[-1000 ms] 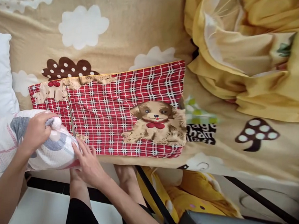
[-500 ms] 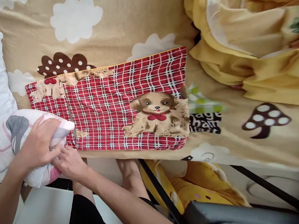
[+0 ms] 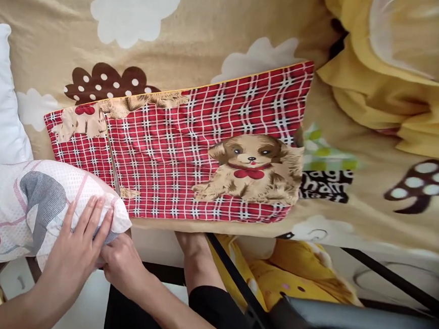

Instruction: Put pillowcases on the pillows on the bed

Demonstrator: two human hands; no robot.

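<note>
A pillow in a white case with grey and pink patterns [image 3: 6, 208] lies at the left, its near corner jutting past the bed's edge. My left hand [image 3: 78, 247] rests on this corner, fingers stretched out and apart over the cloth, thumb hidden. Close beside it, my right hand [image 3: 122, 261] is closed in a fist at the underside of the same corner, apparently gripping the patterned pillowcase; its fingertips are out of sight. Just beyond my hands, a red plaid pillowcase with a puppy print [image 3: 174, 166] lies flat, a slit opening near its left end.
A bare white pillow [image 3: 4, 97] lies at the far left. Bunched yellow cloth [image 3: 376, 106] sits at the upper right on the beige bedsheet [image 3: 215, 27]. Below the bed edge are a black chair [image 3: 344, 321] and a yellow plush-like item [image 3: 290, 276].
My left hand has gone from curled round the pillow corner to laid out flatter on it. Both hands and the corner have shifted right and slightly down; the view has shifted too.
</note>
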